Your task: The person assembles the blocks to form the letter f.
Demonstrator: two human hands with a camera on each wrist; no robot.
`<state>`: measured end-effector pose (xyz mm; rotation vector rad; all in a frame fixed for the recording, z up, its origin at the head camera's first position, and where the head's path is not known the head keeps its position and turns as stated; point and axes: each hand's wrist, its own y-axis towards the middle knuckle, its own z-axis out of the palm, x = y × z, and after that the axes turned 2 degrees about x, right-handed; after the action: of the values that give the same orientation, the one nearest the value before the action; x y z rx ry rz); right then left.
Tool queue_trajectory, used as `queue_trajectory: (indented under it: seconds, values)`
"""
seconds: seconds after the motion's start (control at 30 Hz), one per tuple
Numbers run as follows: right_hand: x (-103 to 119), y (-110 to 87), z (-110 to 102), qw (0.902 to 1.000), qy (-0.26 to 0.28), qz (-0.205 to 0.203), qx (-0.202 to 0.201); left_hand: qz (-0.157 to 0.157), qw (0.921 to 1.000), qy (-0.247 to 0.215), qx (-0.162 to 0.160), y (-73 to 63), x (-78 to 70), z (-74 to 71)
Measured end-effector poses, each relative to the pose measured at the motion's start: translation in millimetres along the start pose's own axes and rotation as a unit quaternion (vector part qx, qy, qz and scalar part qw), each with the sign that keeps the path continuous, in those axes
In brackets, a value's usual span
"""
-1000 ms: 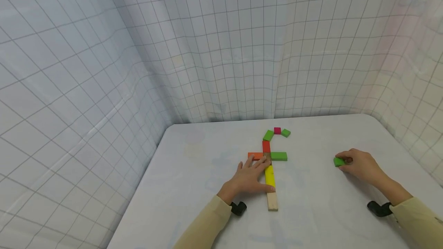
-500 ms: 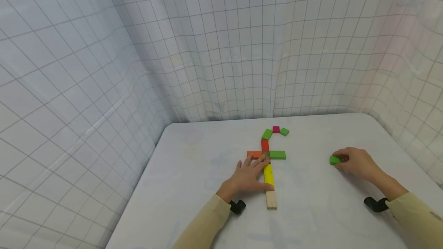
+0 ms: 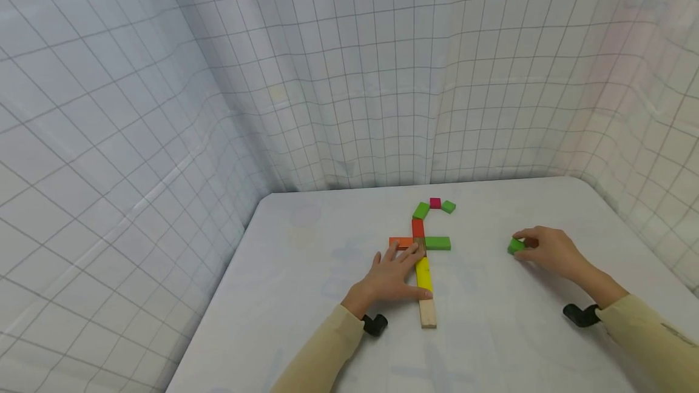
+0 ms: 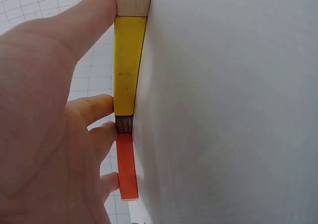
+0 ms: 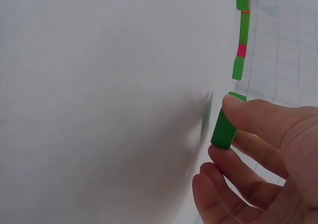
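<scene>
Between thumb and fingers my right hand (image 3: 551, 252) pinches a small green block (image 5: 226, 127), raised over the table at the right with its shadow below. My left hand (image 3: 390, 279) lies spread on a row of flat blocks. Its thumb touches where the yellow block (image 4: 130, 60) meets the plain wooden block (image 3: 428, 314). Fingertips rest at the dark brown block (image 4: 124, 124) and the orange block (image 4: 127, 167). Beyond them come a red block (image 3: 417, 228) and a longer green block (image 3: 438, 243) pointing right.
Curving right from the red block are a tilted green block (image 3: 421, 210), a magenta block (image 3: 435, 203) and a small green block (image 3: 449, 206). The white table (image 3: 295, 296) is bordered at the back and sides by a checked curtain (image 3: 349, 77).
My right hand has moved left and slightly away from me, carrying the green block, which now appears lifted. The left hand stays on the row of blocks.
</scene>
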<state>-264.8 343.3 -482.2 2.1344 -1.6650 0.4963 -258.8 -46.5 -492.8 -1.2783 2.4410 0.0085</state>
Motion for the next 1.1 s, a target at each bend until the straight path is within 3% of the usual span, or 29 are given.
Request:
queue_trajectory:
  seconds: [0.7,1.1]
  values:
    - [12.3,40.1,16.1,0.9999,0.003,-0.009,0.01,0.001,1.0,0.0,-0.004,-1.7,-2.8,-0.7]
    - [15.1,61.4,24.2,0.9999,0.004,0.009,0.008,0.003,1.0,0.003,-0.003,-0.9,-2.0,-0.2]
